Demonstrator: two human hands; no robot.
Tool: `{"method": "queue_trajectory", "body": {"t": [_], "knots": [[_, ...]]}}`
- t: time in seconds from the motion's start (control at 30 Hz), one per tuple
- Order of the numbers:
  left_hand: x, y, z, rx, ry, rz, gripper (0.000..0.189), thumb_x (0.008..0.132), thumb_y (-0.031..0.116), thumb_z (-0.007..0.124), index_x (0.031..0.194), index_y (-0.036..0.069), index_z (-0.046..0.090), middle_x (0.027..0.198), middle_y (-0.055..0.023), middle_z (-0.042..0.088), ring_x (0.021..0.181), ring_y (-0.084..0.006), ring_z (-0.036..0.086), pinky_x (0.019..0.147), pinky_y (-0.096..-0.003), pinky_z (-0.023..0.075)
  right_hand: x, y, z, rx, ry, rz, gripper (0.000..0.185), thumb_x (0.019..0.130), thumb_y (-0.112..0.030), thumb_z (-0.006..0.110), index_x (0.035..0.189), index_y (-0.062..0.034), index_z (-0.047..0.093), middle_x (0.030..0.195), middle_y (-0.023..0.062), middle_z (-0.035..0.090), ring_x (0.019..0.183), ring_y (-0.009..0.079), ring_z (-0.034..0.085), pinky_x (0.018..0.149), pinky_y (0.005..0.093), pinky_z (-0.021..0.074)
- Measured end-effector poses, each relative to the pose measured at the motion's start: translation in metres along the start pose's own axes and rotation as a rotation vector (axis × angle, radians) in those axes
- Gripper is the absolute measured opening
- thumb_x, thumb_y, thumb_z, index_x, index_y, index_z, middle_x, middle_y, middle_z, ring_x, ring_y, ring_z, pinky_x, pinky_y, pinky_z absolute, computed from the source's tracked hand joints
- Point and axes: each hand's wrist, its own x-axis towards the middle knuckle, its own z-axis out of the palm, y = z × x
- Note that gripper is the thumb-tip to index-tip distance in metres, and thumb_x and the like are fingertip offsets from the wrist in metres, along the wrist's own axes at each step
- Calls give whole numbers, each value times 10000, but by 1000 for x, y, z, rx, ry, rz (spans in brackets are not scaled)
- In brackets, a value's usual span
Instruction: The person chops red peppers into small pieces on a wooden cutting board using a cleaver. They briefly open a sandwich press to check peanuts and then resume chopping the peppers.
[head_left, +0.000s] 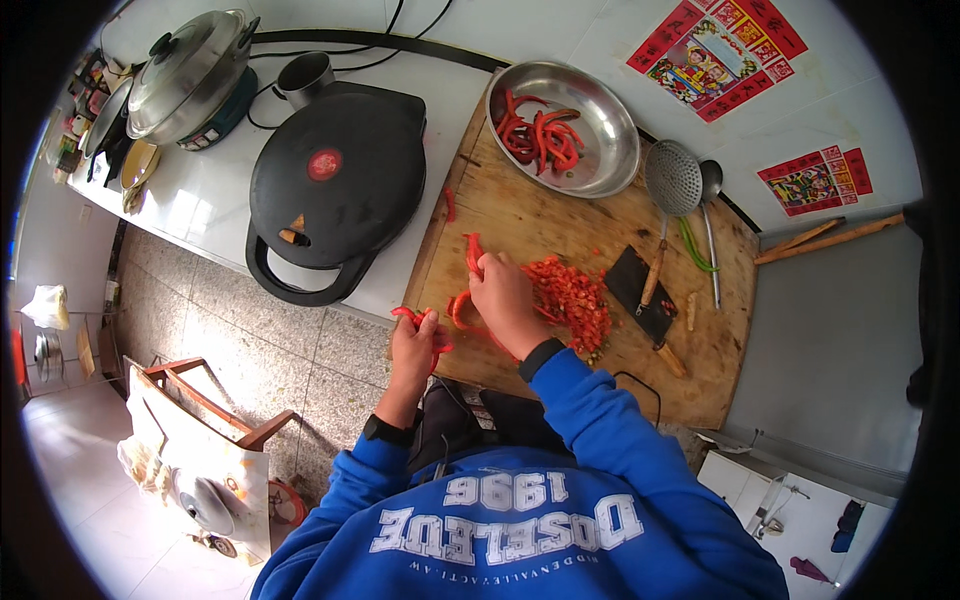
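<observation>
My left hand (415, 346) is closed around red chili pepper pieces (405, 311) at the board's near left edge. Farther in, my right hand (504, 296) grips another red chili pepper (473, 251) whose end sticks up past the fingers. A curved red pepper piece (463, 311) lies on the wooden cutting board (480, 202) between my hands. Right of my right hand spreads a heap of chopped red pepper (574, 300). A black-bladed cleaver (630, 289) with a wooden handle lies beyond it. Whole red peppers (544, 139) rest in a steel basin (607, 142) at the back.
A skimmer (673, 176) lies partly over the cleaver, beside a ladle (711, 225) and green chili peppers (694, 244). Left of the board sits a black electric griddle (337, 202), with a steel mug (304, 79) and lidded pot (191, 75) behind. A wooden chair (217, 405) stands lower left.
</observation>
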Motion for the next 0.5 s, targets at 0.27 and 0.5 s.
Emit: {"method": "queue_trajectory", "body": {"t": [0.27,0.5], "knots": [[14,25,22,-14,-22,132,275,1135,260,603,1161,-11,568,1023,-134,740,857,-206,764,722,-310,606,-3,-8,-16,-40,-139,-95,205,936,-204,763,983,-5,750,985,179,672,928,406,709,783,527,587],[13,48,43,-359,-215,87,269,1138,297,598,1143,27,603,1010,-93,737,829,-146,723,698,-288,592,-36,-30,-65,338,-142,-225,140,953,-107,722,996,21,688,1051,203,687,947,453,685,814,524,564]]}}
